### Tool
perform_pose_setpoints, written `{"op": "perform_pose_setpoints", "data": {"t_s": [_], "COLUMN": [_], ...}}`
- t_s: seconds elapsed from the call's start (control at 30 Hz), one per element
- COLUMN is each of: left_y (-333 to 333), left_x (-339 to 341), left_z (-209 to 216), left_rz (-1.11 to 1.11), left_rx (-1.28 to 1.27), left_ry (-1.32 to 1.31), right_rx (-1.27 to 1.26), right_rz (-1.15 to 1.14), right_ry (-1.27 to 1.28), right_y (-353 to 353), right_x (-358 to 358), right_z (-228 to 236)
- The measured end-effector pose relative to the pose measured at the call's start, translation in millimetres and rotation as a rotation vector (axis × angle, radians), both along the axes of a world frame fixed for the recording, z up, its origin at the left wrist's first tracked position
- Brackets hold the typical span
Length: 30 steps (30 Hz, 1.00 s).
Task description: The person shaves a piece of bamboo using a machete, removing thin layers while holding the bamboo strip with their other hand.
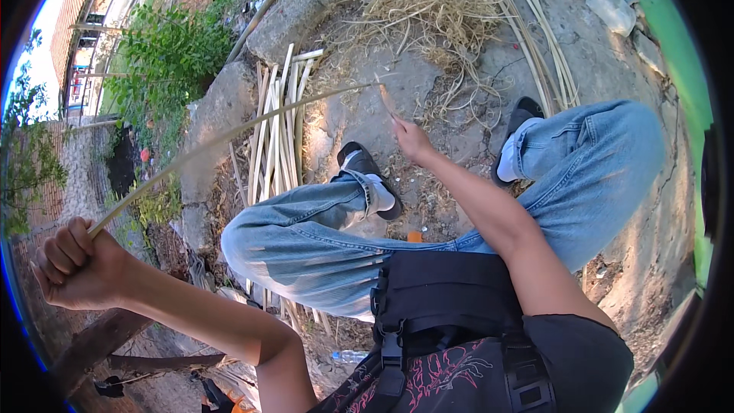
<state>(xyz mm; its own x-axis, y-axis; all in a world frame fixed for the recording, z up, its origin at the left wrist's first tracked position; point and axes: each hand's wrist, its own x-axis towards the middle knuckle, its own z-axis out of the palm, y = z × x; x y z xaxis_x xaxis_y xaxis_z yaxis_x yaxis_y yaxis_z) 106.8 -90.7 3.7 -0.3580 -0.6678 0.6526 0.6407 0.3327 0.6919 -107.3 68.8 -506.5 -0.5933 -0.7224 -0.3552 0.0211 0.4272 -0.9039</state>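
My left hand [76,268] is raised at the far left, fingers wrapped round one end of a long pale bamboo strip [229,135]. The strip slants up and across to the middle, bowing slightly. At its far end my right hand [411,141] grips a slim brownish knife [385,98], its upper part meeting the strip's tip. Exactly how blade and strip touch is too small to make out. Beyond the right hand lies a tangled heap of thin shavings [436,4]. A bundle of split bamboo strips [277,126] lies on the ground beside my left foot.
More long strips [539,38] lie beyond my right foot. A rough stone ledge [306,11] runs along the left, with green shrubs [164,53] past it. A translucent plastic container [612,8] sits near the green wall [673,53] at right. A black bag [447,291] rests at my waist.
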Motion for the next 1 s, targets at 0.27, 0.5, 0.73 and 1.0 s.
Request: {"op": "perform_pose_setpoints", "data": {"t_s": [0.27,0.5,0.73,1.0], "left_y": [-4.6,-6.9,-5.0,-19.9], "left_x": [1.4,17.0,10.7,7.1], "left_z": [4.5,11.3,2.8,21.7], "left_rz": [-0.073,-0.068,-0.043,-0.08], "left_rx": [0.032,-0.023,-0.028,-0.013], "left_ry": [-0.048,-0.044,-0.035,-0.071], "right_rx": [0.015,-0.204,0.051,-0.063], "right_rz": [-0.029,0.153,0.178,0.392], "right_ry": [0.001,0.046,0.061,-0.01], "right_y": [8.2,-15.5,7.8,-19.3], "right_x": [-0.4,23.4,3.1,47.0], "right_z": [2.2,91.4,16.0,112.0]}}
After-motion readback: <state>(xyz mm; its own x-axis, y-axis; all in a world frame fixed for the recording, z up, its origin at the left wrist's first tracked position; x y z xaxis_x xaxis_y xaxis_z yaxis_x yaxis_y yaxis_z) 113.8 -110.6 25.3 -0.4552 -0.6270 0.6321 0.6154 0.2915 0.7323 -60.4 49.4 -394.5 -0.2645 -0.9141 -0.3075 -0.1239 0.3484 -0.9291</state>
